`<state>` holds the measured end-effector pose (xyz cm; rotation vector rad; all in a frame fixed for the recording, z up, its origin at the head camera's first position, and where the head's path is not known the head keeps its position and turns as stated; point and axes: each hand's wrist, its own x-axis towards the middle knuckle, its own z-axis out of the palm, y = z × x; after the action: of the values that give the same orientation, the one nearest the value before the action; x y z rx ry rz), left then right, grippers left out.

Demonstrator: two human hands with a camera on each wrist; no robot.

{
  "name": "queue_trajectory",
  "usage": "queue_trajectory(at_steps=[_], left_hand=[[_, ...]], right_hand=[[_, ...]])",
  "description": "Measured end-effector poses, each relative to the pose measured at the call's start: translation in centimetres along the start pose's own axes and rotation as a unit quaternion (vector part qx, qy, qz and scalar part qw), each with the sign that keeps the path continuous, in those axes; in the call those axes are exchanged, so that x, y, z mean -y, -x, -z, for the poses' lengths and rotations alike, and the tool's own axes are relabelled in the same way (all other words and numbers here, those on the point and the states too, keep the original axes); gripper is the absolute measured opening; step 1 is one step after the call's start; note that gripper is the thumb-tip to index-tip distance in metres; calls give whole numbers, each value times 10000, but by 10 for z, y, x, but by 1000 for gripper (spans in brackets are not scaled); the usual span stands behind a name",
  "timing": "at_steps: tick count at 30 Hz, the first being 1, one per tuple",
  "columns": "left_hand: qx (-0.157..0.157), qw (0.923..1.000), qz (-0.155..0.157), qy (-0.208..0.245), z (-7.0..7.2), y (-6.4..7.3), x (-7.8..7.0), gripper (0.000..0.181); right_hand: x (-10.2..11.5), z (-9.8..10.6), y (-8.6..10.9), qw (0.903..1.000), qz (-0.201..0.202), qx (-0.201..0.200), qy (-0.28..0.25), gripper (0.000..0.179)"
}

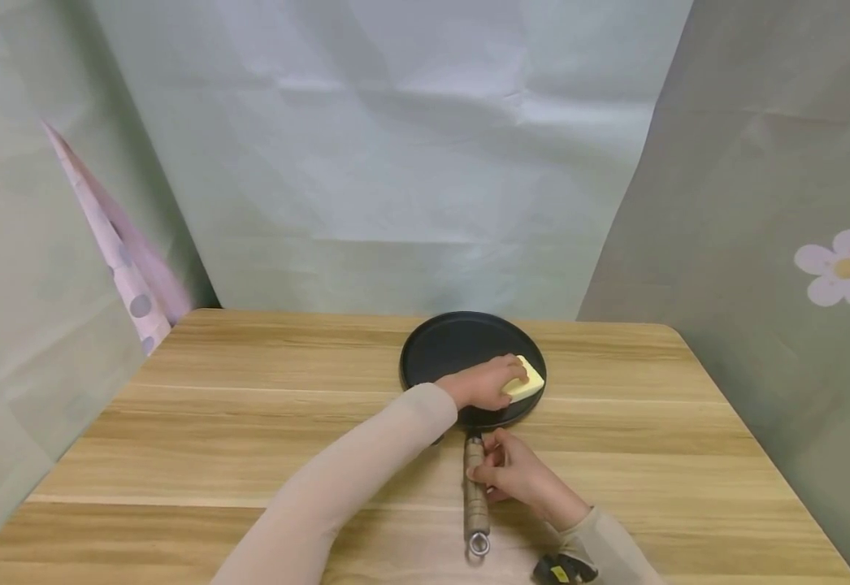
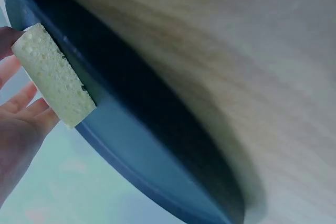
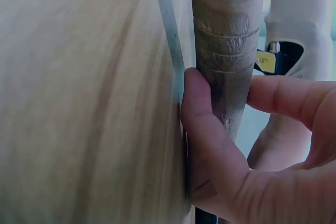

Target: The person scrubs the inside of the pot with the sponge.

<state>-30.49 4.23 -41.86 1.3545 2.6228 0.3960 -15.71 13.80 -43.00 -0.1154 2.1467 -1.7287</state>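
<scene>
A round black frying pan [image 1: 443,349] lies on the wooden table, its wooden handle [image 1: 477,508] pointing toward me and ending in a metal ring. Inside the pan, at its right side, my left hand [image 1: 485,382] grips a pale yellow sponge [image 1: 531,383]. The left wrist view shows the porous sponge [image 2: 53,74] against the pan's inner surface, fingers along its far side. My right hand [image 1: 516,475] holds the handle near the pan; in the right wrist view, thumb and fingers pinch the handle [image 3: 226,35] from both sides.
The wooden table [image 1: 249,439] has its back edge close behind the pan. Pale green sheeting [image 1: 410,162] hangs behind and at both sides, with a flower print [image 1: 845,268] on the right. A black wrist device [image 1: 562,569] sits at my right sleeve.
</scene>
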Motion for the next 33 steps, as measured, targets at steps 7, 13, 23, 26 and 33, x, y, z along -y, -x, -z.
queue_trajectory(at_steps=[7,13,23,26,33], left_hand=[[71,9998,185,-54,3,-8,0,41],[149,9993,323,68,5,-14,2,41],[214,9992,302,114,12,-24,14,42],[255,9992,282,97,13,-27,16,42],[198,9996,195,57,13,-34,24,41]], right_hand=[[-1,1,-1,9999,-10,-24,113,34],[-1,1,0,10000,16,-3,94,35],[0,-1,0,10000,44,-50,-35,36],[0,-1,1,10000,54,-60,-49,36],[0,-2,-1,10000,54,-64,-28,36]])
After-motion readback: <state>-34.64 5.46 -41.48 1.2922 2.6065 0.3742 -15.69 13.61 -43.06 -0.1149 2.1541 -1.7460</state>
